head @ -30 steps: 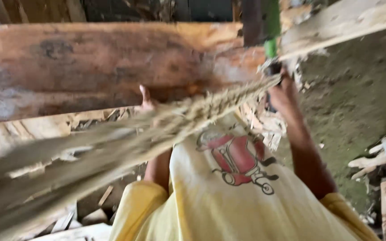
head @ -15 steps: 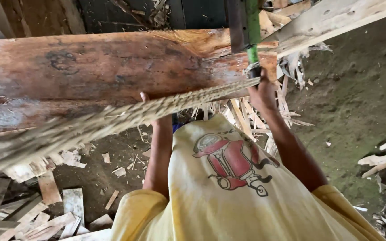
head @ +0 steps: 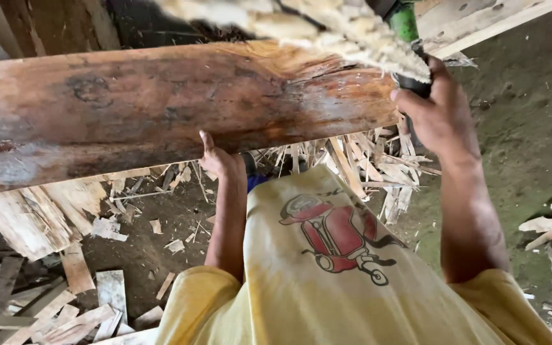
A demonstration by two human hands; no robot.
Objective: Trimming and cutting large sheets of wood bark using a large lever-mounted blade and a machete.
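You wear a pale yellow short-sleeved shirt (head: 327,287) with a red scooter print (head: 337,236), below your bare forearms.

Straw broom (head: 327,32) raised over the reddish-brown log (head: 161,102).

Soft, even daylight, no hard shadows. The log (head: 161,108) shows a pale sheen at 9 o'clock. The broom (head: 327,25) at 12 o'clock is blurred and out of focus. The gap at 12 o'clock is dark; edges bend slightly
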